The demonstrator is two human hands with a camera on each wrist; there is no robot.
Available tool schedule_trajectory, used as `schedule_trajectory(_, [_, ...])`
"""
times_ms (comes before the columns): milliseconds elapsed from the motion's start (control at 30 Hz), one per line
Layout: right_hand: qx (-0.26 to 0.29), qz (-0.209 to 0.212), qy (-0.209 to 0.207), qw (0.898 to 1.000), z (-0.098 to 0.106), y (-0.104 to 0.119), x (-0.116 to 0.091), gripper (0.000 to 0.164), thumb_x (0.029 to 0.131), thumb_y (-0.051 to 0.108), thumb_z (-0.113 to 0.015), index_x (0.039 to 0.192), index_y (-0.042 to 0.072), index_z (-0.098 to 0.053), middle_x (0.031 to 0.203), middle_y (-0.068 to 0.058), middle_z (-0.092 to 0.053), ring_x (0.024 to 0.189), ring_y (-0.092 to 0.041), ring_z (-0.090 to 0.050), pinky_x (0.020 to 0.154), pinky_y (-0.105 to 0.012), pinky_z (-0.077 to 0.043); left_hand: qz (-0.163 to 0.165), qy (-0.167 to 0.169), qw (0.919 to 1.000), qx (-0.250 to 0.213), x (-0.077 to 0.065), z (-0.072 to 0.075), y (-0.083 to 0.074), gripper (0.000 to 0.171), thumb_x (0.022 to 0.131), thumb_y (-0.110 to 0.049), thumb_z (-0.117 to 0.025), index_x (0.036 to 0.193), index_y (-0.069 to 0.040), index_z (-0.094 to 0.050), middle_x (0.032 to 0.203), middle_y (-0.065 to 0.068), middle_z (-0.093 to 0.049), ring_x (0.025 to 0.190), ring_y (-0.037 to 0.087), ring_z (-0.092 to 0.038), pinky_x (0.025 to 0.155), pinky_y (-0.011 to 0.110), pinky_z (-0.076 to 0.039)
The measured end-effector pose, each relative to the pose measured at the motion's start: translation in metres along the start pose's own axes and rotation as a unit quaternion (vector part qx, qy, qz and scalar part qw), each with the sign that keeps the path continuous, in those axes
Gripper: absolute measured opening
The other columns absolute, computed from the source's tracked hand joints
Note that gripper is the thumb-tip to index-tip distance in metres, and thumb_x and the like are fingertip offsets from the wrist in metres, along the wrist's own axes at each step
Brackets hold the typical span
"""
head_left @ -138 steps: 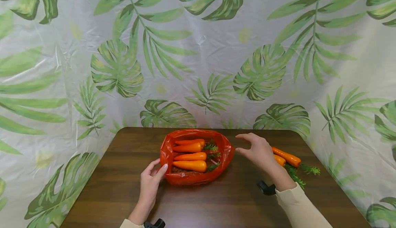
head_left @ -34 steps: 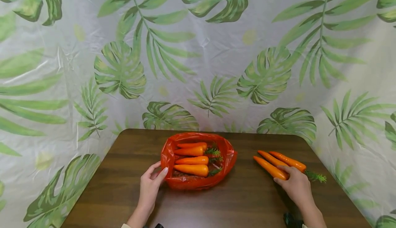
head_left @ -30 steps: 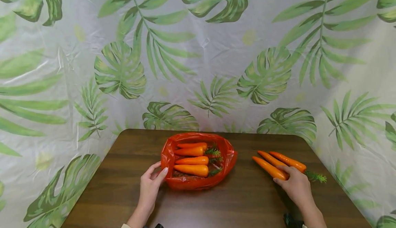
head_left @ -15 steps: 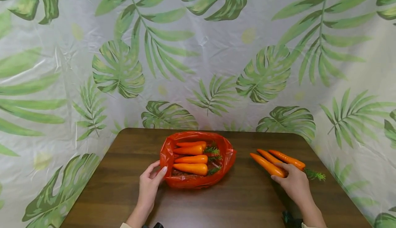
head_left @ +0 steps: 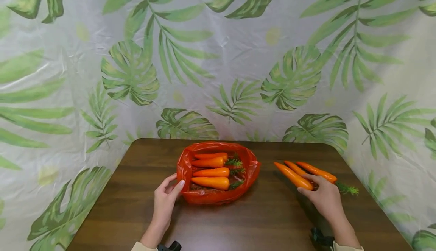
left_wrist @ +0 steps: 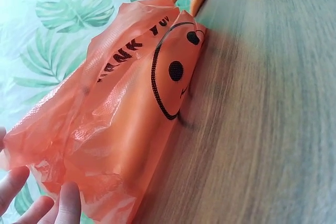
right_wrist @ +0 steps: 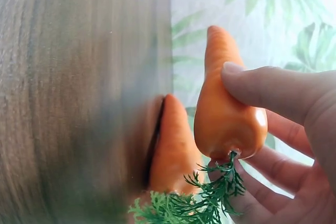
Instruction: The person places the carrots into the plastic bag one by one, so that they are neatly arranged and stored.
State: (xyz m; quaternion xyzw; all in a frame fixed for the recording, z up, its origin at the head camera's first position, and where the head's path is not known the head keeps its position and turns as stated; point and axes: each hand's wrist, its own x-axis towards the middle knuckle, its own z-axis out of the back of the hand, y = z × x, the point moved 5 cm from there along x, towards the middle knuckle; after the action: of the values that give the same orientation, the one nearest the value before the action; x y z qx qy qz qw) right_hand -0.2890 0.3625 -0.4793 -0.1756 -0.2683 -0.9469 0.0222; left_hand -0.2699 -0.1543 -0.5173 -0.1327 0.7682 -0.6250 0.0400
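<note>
A red plastic bag (head_left: 218,197) lies with its mouth wide, near the middle of the table. Several orange carrots (head_left: 210,183) with green tops are inside it, their tips to the left. My left hand (head_left: 165,200) holds the bag's left rim; in the left wrist view its fingertips (left_wrist: 70,198) are at the crumpled edge of the film. To the right of the bag, my right hand (head_left: 323,196) grips a carrot (right_wrist: 223,98) between thumb and fingers, its green top hanging down. Beside it are two more carrots (head_left: 316,172), partly hidden by the held one and the hand.
The brown wooden table (head_left: 238,228) has its far edge just behind the bag. A leaf-patterned sheet (head_left: 235,54) hangs behind and at both sides. Black straps (head_left: 320,237) are on both wrists. The bag's side bears black lettering and a smiling face.
My right hand has moved from beside the bag to the carrots at the right and taken hold of one. That carrot has shifted slightly left and away. The left hand stays at the bag.
</note>
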Motion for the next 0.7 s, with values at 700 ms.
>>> schedule_trajectory(700, [-0.020,0.033,-0.029,0.999,0.018,0.023,0.005,0.051,0.076,0.031,-0.089,0.120,0.009,-0.074,0.106,-0.018,-0.070,0.084,-0.031,-0.063,0.062,-0.035,-0.043,0.006,0.010,0.9997,0.023,0.001,-0.001,0.003,0.042,0.091,-0.020,-0.077,0.128,-0.002,-0.064,0.124,0.021,-0.063,0.092,0.020,-0.069,0.077,0.029,-0.059])
